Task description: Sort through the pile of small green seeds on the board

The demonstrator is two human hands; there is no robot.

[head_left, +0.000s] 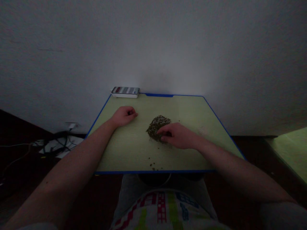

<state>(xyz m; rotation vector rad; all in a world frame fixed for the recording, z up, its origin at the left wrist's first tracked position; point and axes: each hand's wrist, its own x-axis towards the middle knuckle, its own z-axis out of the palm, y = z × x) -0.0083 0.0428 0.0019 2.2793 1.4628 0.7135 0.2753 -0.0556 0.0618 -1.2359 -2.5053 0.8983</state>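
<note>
A heap of small dark brown grains (153,127) lies near the middle of a pale table top with a blue edge (153,172). My right hand (176,134) reaches into the heap's right side. Its thumb and forefinger are apart at the tips, close to the grains, and the other fingers are partly hidden. Left of the heap, my left hand (123,116) rests on the table, its fingers curled in and the thumb against them. Too dark to see is whether anything lies inside that curl.
A phone (125,90) lies on a white box (125,95) at the back left corner, by the wall (158,48). Several stray grains (152,164) dot the front edge. Below it, a dark round-rimmed container (154,180) shows between the knees. Cables (62,142) lie at floor level, left.
</note>
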